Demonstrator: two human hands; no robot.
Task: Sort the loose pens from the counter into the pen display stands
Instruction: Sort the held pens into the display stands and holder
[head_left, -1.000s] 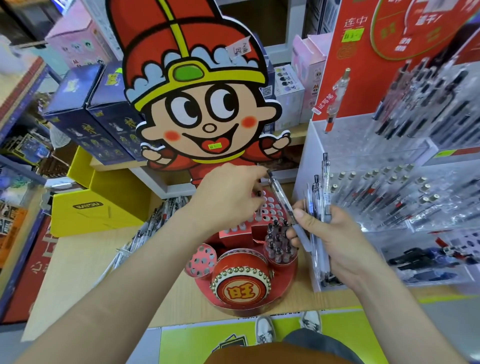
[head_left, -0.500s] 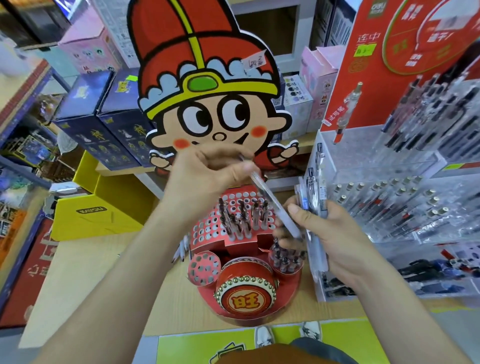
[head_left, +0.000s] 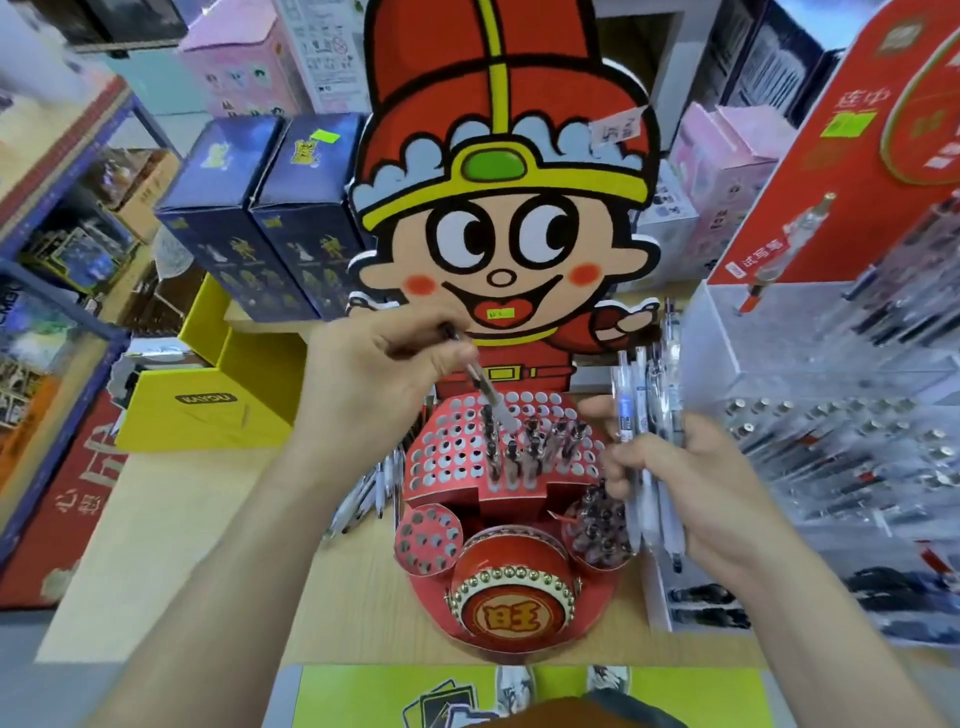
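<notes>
Left hand (head_left: 384, 384) pinches a clear pen (head_left: 485, 387) between the thumb and curled fingers. The pen slants down and to the right out of the hand. Its lower tip lies over the far rows of the red perforated display stand (head_left: 457, 452); whether the tip sits in a hole cannot be told. Upright pens (head_left: 524, 454) fill the stand's middle holes, just near of that tip. Right hand (head_left: 696, 499), right of the stand, is clamped round a bundle of pens (head_left: 644, 410) that rises above the fingers. Loose pens (head_left: 375, 493) lie on the wooden counter (head_left: 171, 545) left of the stand, beside the left forearm. A clear acrylic pen rack (head_left: 831, 415) stands at the right.
</notes>
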